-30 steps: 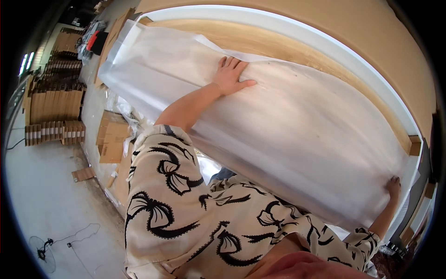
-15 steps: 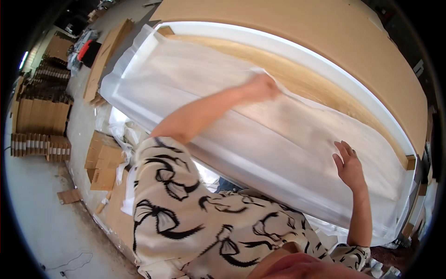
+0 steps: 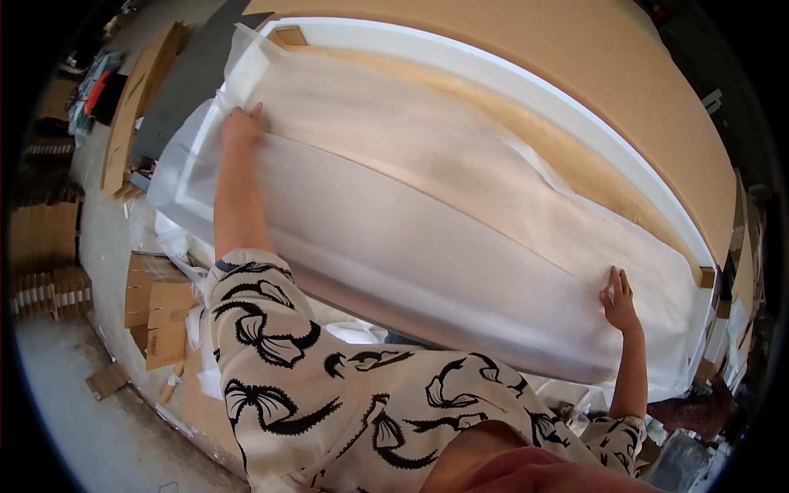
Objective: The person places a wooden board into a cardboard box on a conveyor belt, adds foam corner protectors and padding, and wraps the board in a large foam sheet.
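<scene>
A sheet of translucent white foam wrap (image 3: 411, 238) lies over a long, shallow white frame (image 3: 567, 103), with a strip of its wood-coloured inside (image 3: 460, 86) showing along the far side. My left hand (image 3: 240, 129) rests on the wrap at the frame's left end, thumb apart from the fingers. Toward the right end, my right hand (image 3: 620, 307) touches the wrap with its fingers stretched out. A long crease runs across the wrap between the two hands. Small brown corner blocks (image 3: 290, 35) show at the frame's far corners.
Beyond the frame lies a large brown cardboard sheet (image 3: 526, 41). Folded cardboard boxes (image 3: 168, 316) and crumpled white wrap (image 3: 177, 242) lie on the floor at left. Stacks of flat cardboard (image 3: 45, 246) stand at the far left, with a long cardboard piece (image 3: 131, 123) nearby.
My left hand has moved from the middle of the wrap to the frame's left end. My right hand now lies on the wrap slightly lower in view. The wrap looks flatter.
</scene>
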